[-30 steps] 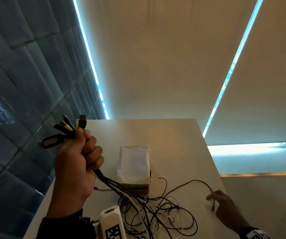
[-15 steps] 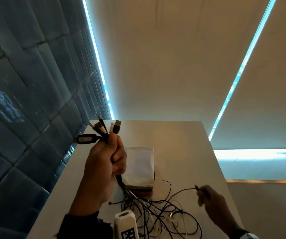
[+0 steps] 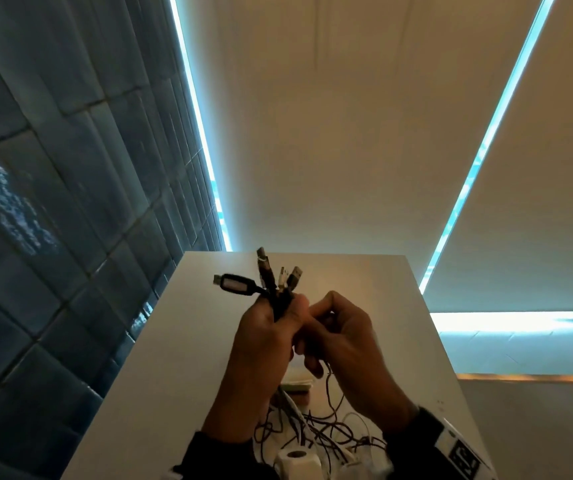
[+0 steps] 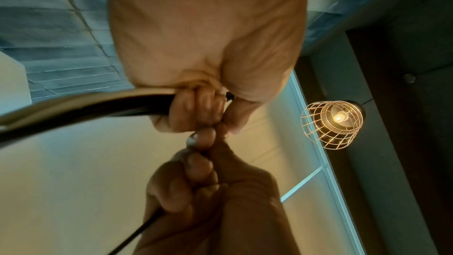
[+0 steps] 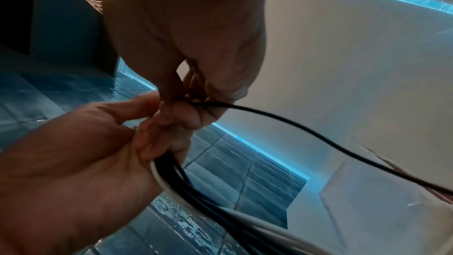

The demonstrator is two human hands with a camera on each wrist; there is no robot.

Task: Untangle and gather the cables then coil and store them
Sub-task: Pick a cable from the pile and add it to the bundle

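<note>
Centre of the head view: the left hand [image 3: 264, 336] is closed in a fist round a bundle of cables [image 3: 280, 299], whose plugs [image 3: 235, 283] fan out above the knuckles. Touching it on the right, the right hand [image 3: 344, 344] pinches the end of a single thin black cable [image 5: 318, 135] between thumb and curled fingers, bringing it up against the bundle; the right wrist view shows this cable trailing away to the lower right, and black and white cables hanging from the left fist. Below the hands, at the lower centre of the head view, the remaining lengths lie as a loose tangle [image 3: 316, 434] on the white table [image 3: 181, 358]. Judged from this, gathering of the ends is well advanced, whereas untangling of the lengths, coiling and storing are all still to do. A small pale box-like object [image 3: 297, 388] sits on the table, mostly hidden behind the hands; whether it is a container, and what it holds, cannot be told. A white device [image 3: 293, 462] stands at the bottom edge.
</note>
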